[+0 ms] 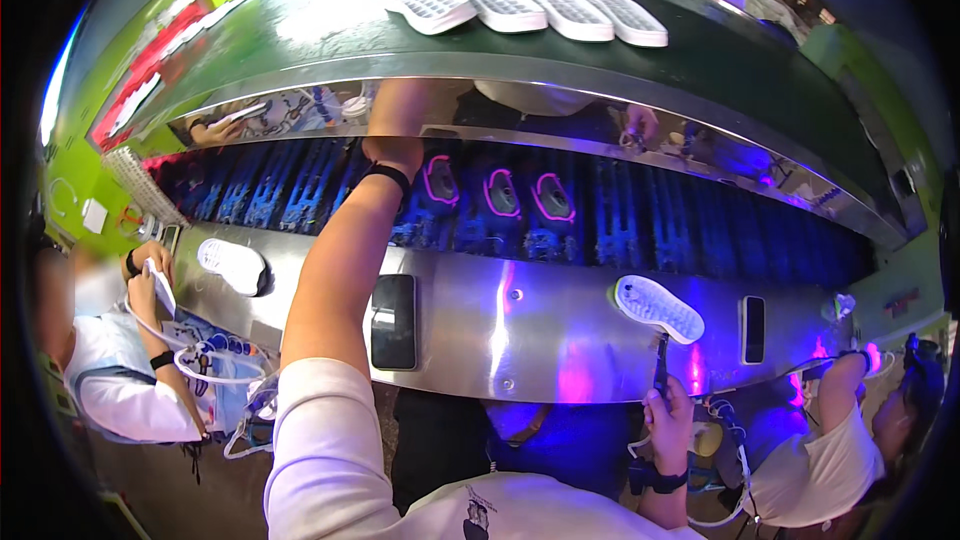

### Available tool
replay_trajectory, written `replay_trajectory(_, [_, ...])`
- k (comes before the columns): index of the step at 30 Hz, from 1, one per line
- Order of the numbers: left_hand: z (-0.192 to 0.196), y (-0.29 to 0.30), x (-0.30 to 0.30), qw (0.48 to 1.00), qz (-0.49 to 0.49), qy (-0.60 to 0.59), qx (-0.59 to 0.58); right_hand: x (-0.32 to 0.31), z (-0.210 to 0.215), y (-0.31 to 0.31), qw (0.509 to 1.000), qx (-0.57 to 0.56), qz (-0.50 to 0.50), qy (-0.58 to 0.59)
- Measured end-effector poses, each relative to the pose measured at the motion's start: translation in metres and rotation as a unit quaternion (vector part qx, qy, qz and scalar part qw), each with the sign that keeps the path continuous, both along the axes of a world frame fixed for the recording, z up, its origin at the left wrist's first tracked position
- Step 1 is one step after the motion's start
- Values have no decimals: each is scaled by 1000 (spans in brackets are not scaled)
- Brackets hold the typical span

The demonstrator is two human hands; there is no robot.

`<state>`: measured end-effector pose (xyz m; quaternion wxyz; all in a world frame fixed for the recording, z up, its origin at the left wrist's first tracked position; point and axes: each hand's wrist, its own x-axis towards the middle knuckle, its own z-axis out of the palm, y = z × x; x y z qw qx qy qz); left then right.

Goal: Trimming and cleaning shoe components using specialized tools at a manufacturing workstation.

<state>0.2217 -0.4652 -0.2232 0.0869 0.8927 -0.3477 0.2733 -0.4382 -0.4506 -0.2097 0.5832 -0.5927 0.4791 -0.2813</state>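
Note:
My left arm reaches forward across the metal bench. My left hand (395, 150), above a black wristband, is at the front edge of the upper shelf; its fingers are hidden. My right hand (668, 412) is closed around the dark handle of a slim brush (661, 365). The brush tip meets the near edge of a white shoe sole (660, 309), which lies tilted on the bench with its textured face up. Beyond the bench, several dark shoe-shaped pieces with glowing pink rims (503, 193) lie on the blue-lit slatted bed, right of my left wrist.
On the metal bench (560, 340) lie a black phone (394, 322), a second phone (753, 330) and another white sole (232, 265). Several white soles (497, 0) rest on the green upper shelf (300, 25). Co-workers sit at left (130, 380) and right (820, 450).

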Motion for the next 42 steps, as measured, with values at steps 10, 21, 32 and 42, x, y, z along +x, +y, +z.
replay_trajectory(10, [-18, 2, -51, 942, -16, 335, -22, -19, 26, 17, 997, -53, -36, 32])
replay_trajectory(21, [54, 131, -317, 588, -236, 720, -282, -17, 24, 12, 993, -110, 41, 24])
replay_trajectory(32, [45, 214, -422, 856, -411, 275, -154, -1, 28, 39, 975, -169, 140, 46])
replay_trajectory(42, [3, 261, -447, 867, -430, 244, -65, 48, 4, 45, 956, -191, 198, 97])
